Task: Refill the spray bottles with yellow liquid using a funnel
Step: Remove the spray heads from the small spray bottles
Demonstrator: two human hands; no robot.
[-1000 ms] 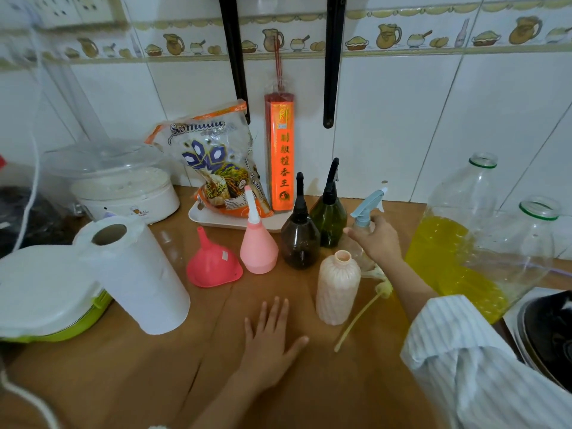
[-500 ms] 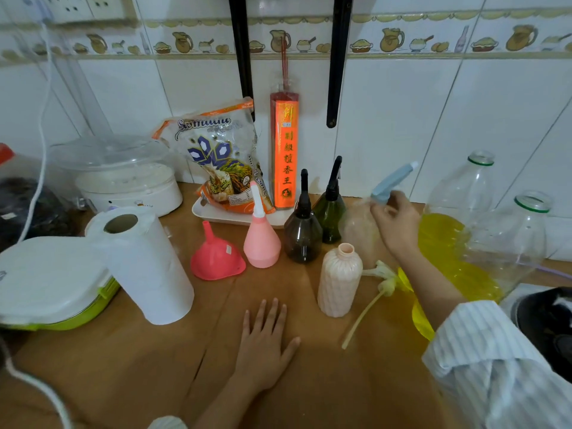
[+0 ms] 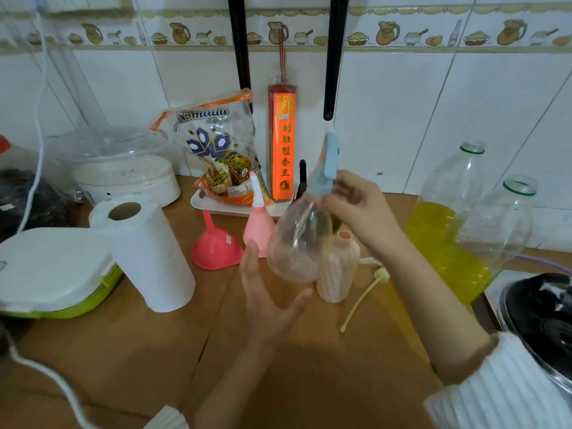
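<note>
My right hand (image 3: 356,209) grips the neck of a clear empty spray bottle (image 3: 297,246) with a light blue trigger head (image 3: 326,164), held in the air above the counter. My left hand (image 3: 266,301) is raised just below and left of it, fingers apart, holding nothing. A pink funnel (image 3: 216,247) lies mouth-down on the wooden counter (image 3: 154,351). Beside it stands a pink spray bottle (image 3: 258,226). An open ribbed peach bottle (image 3: 337,270) stands behind the clear one, its pale yellow pump tube (image 3: 363,297) lying to the right. Two large jugs (image 3: 442,243) at the right hold yellow liquid.
A paper towel roll (image 3: 148,255) stands at the left, beside a white and green lidded container (image 3: 49,274) and a white steamer (image 3: 123,168). A tray (image 3: 216,209) with a snack bag and a red incense box sits by the wall. A black pot (image 3: 544,320) is at the right edge.
My right hand lifted the clear blue-topped spray bottle off the counter and carried it left and toward me. My left hand rose from lying flat on the counter toward the bottle.
</note>
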